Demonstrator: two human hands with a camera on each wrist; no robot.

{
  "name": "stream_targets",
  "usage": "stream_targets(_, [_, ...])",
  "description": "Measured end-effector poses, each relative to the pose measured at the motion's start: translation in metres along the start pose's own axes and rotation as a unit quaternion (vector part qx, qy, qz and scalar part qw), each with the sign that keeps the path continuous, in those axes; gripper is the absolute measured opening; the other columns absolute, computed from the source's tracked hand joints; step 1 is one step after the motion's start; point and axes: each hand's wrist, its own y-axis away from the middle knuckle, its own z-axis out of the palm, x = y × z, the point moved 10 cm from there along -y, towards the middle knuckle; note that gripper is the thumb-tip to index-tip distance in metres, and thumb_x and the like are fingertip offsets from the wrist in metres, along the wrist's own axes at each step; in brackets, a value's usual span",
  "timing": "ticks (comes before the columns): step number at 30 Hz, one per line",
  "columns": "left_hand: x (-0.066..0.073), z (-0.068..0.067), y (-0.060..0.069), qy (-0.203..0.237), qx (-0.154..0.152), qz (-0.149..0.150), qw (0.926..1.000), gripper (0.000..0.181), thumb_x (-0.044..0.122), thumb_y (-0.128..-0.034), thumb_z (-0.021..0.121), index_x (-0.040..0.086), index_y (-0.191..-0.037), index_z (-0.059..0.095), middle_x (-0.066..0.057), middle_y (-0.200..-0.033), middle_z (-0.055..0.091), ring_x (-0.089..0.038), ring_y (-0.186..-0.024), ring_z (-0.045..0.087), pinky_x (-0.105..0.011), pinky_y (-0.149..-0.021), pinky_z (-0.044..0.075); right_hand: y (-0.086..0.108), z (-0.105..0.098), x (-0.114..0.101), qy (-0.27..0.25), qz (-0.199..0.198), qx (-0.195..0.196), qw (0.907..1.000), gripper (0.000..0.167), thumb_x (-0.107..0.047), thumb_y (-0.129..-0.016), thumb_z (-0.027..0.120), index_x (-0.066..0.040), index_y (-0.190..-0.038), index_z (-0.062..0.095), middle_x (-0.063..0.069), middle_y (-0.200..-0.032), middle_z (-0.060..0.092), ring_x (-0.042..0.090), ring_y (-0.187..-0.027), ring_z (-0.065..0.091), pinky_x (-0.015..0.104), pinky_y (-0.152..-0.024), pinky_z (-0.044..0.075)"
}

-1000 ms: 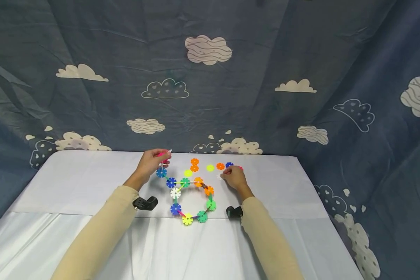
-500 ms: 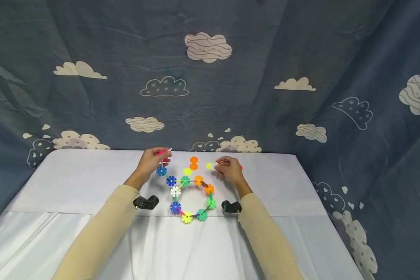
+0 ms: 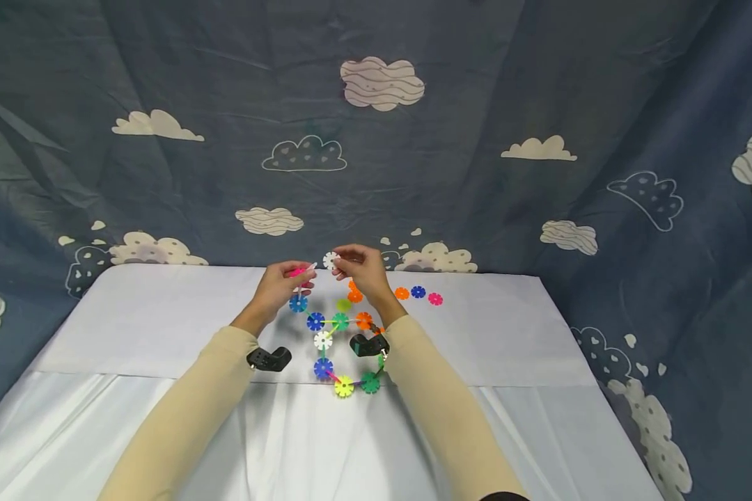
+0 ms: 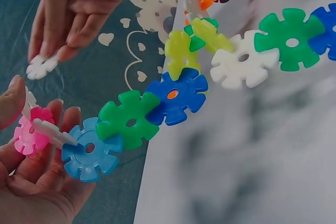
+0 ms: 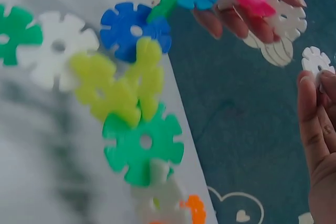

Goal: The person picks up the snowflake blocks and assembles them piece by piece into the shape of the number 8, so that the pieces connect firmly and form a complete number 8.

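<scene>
In the head view my left hand point(image 3: 282, 284) holds up the end of a chain of notched plastic snowflake discs. Its fingers are around a pink disc point(image 4: 32, 132), which is joined to white discs; one white disc point(image 4: 55, 131) links to a light blue disc point(image 4: 89, 150). From there the chain runs through a green disc point(image 4: 128, 119) and a blue disc point(image 4: 178, 95) to a ring of joined discs, partly hidden by the right forearm. My right hand point(image 3: 365, 273) pinches a loose white disc point(image 5: 315, 60) between thumb and fingers, close beside the chain's end but apart from it.
On the white-covered table point(image 3: 495, 334) lie loose discs: an orange one point(image 3: 402, 293), a blue one point(image 3: 418, 291) and a pink one point(image 3: 435, 299) to the right. Orange discs point(image 3: 354, 296) and a yellow disc point(image 3: 345, 305) lie behind the ring. A cloud-print cloth point(image 3: 451, 174) hangs behind.
My right hand has lifted the white disc from the right side of the table and carried it left and up, next to my left hand. The left hand keeps its hold, nearly still.
</scene>
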Motion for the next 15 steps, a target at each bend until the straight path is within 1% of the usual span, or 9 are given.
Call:
stream_targets(3, [0.000,0.001,-0.001,-0.003,-0.001,-0.002,1.0000,0.041,0.018,-0.0968,0.060,-0.003,-0.132,0.053,-0.023,-0.122,0.062,-0.029,-0.099,0.066,-0.033,-0.083,0.056,-0.004,0.005,-0.001,-0.009,-0.003,0.004,0.9999,0.022,0.007,-0.089,0.062,0.013,-0.111,0.063,0.014,-0.087,0.066,0.013,-0.065,0.066,0.028,-0.063,0.058])
stream_targets(6, [0.001,0.000,-0.001,-0.008,0.001,0.000,1.0000,0.041,0.019,-0.0966,0.061,-0.002,-0.131,0.054,-0.023,-0.122,0.062,-0.030,-0.099,0.067,-0.034,-0.084,0.056,-0.007,0.011,-0.004,-0.005,-0.008,-0.001,1.0000,0.022,0.007,-0.090,0.061,0.013,-0.111,0.063,0.015,-0.087,0.066,0.013,-0.065,0.066,0.028,-0.064,0.058])
stream_targets(9, [0.001,0.000,-0.002,-0.008,-0.002,0.004,1.0000,0.040,0.017,-0.0969,0.060,-0.003,-0.130,0.054,-0.024,-0.121,0.062,-0.026,-0.094,0.068,-0.033,-0.082,0.056,-0.009,0.012,-0.003,0.009,-0.006,-0.003,0.9999,0.021,0.005,-0.091,0.061,0.011,-0.110,0.065,0.015,-0.088,0.066,0.012,-0.065,0.065,0.027,-0.064,0.058])
stream_targets(11, [0.001,-0.001,-0.002,-0.012,-0.002,0.005,0.9999,0.039,0.018,-0.0967,0.060,-0.003,-0.130,0.055,-0.024,-0.119,0.063,-0.020,-0.087,0.069,-0.030,-0.079,0.056,-0.009,0.012,-0.002,0.021,-0.001,-0.002,0.9998,0.020,0.003,-0.092,0.061,0.010,-0.109,0.066,0.015,-0.088,0.066,0.012,-0.065,0.064,0.026,-0.063,0.057])
stream_targets(13, [0.001,-0.001,-0.002,-0.015,-0.003,0.008,0.9999,0.039,0.017,-0.0967,0.060,-0.004,-0.129,0.055,-0.023,-0.117,0.064,-0.018,-0.084,0.069,-0.028,-0.076,0.056,-0.010,0.012,0.000,0.031,0.004,-0.003,0.9995,0.020,0.001,-0.092,0.061,0.008,-0.109,0.067,0.014,-0.087,0.066,0.012,-0.064,0.063,0.025,-0.063,0.057])
stream_targets(15, [0.000,-0.001,-0.001,-0.016,-0.002,0.010,0.9998,0.039,0.017,-0.0963,0.061,-0.004,-0.129,0.056,-0.023,-0.116,0.064,-0.022,-0.088,0.069,-0.026,-0.074,0.056,-0.009,0.013,0.000,0.036,0.003,-0.004,0.9993,0.020,0.000,-0.092,0.061,0.008,-0.109,0.067,0.014,-0.088,0.066,0.012,-0.064,0.062,0.025,-0.063,0.056])
